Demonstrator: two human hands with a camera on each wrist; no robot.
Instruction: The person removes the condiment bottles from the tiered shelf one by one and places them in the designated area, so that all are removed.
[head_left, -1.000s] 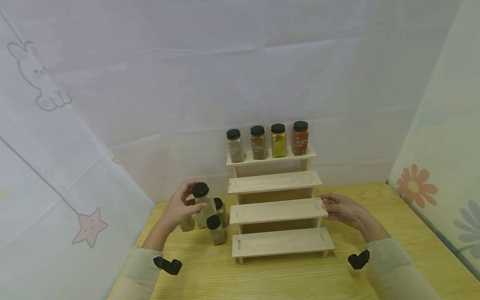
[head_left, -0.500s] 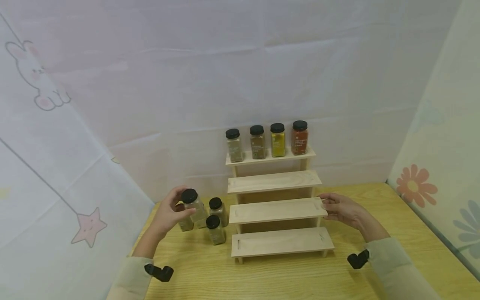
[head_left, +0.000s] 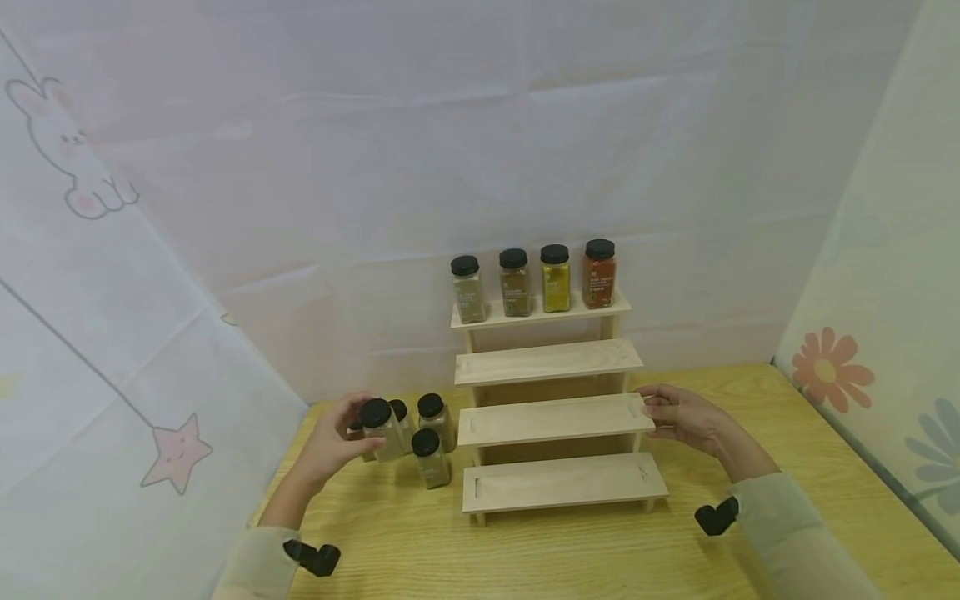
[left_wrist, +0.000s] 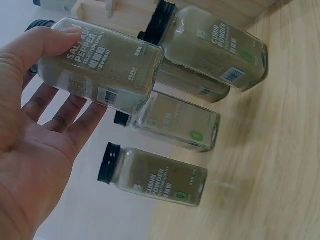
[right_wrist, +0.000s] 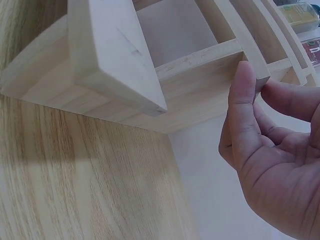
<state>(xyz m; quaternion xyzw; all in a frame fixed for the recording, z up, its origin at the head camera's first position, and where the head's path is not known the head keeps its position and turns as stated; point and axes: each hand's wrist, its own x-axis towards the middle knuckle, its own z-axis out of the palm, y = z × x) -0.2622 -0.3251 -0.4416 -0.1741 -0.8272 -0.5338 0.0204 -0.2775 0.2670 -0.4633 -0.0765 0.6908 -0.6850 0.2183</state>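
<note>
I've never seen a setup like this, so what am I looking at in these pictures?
There's no robot here, just a person's bare left hand and right hand. The wide picture comes from a camera worn on the head, looking down; the two closer ones come from a camera on each wrist. On the wooden table stands a stepped wooden rack with four black-lidded jars along its top shelf. The left hand holds a jar labelled salt and pepper, with four more jars nearby, left of the rack. The right hand grips the end of the rack's second shelf from the bottom.
</note>
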